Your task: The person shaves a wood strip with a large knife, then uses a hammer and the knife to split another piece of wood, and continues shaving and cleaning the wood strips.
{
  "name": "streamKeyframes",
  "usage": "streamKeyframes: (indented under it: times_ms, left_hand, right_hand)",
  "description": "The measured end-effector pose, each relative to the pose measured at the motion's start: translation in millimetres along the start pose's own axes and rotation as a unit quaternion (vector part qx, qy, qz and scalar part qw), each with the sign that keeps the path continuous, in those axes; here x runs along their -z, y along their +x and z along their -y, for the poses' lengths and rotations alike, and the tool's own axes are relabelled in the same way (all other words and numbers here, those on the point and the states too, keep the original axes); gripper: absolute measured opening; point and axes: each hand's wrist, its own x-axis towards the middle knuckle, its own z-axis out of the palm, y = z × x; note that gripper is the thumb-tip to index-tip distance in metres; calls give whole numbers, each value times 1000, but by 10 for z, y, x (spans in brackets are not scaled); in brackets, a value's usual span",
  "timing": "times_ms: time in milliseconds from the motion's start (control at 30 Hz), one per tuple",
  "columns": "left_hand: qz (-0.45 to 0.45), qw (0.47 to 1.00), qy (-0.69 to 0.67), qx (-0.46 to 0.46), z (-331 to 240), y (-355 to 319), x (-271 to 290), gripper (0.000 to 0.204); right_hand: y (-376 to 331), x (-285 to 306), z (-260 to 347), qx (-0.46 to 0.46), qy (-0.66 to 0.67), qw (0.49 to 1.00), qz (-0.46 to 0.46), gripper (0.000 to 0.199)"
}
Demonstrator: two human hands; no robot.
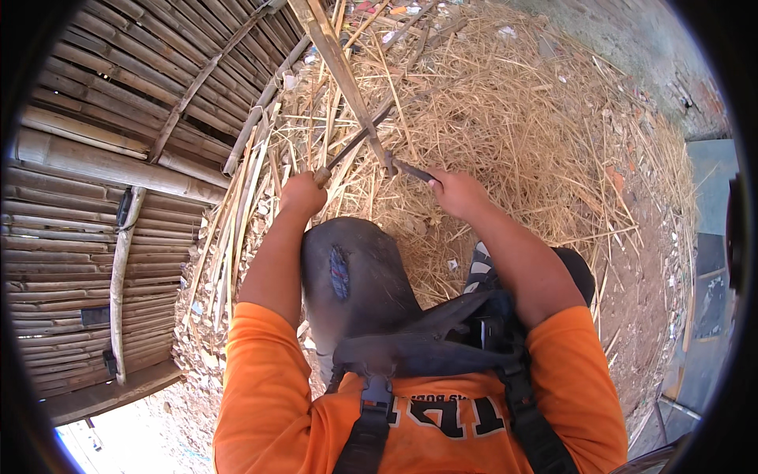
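My left hand (pixel 304 193) is closed around the light wooden handle of a long, narrow knife (pixel 350 150). Its dark blade slants up and to the right, crossing the lower part of a split bamboo strip (pixel 338 67). That strip runs down from the top edge between my hands. My right hand (pixel 459 193) grips a short dark bar-like tool (pixel 412 170), thumb along it. The tool's far end meets a brownish lump at the strip's lower end; whether the lump belongs to the tool or to the bamboo, I cannot tell.
Loose straw and bamboo shavings (pixel 505 118) cover the ground ahead. Long thin bamboo strips (pixel 243 197) lie at the left, beside a bamboo-slat wall (pixel 95 158). A plastered wall (pixel 655 47) rises at the far right, with blue-grey panels (pixel 711 189) near it. My bent knee (pixel 351 253) is close below my hands.
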Motion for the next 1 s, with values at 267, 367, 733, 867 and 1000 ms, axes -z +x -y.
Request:
streamKeyframes:
  times_ms: [267, 367, 733, 867, 1000]
  left_hand:
    - [-2, 1000, -8, -26, 107, -11, -6, 36]
    - [-5, 999, 1, -38, 127, 15, -34, 36]
    - [11, 998, -24, -62, -32, -51, 2, 52]
    - [7, 997, -41, -62, 113, 156, -98, 53]
    - [15, 997, -43, -62, 101, 242, -72, 53]
  right_hand:
    - [185, 732, 426, -25, 173, 974, -142, 43]
    - [204, 638, 416, -41, 170, 973, -148, 45]
    - [220, 545, 311, -87, 172, 979, -70, 42]
    - [279, 648, 347, -45, 245, 946, -207, 42]
    - [291, 614, 355, -40, 206, 963, -171, 42]
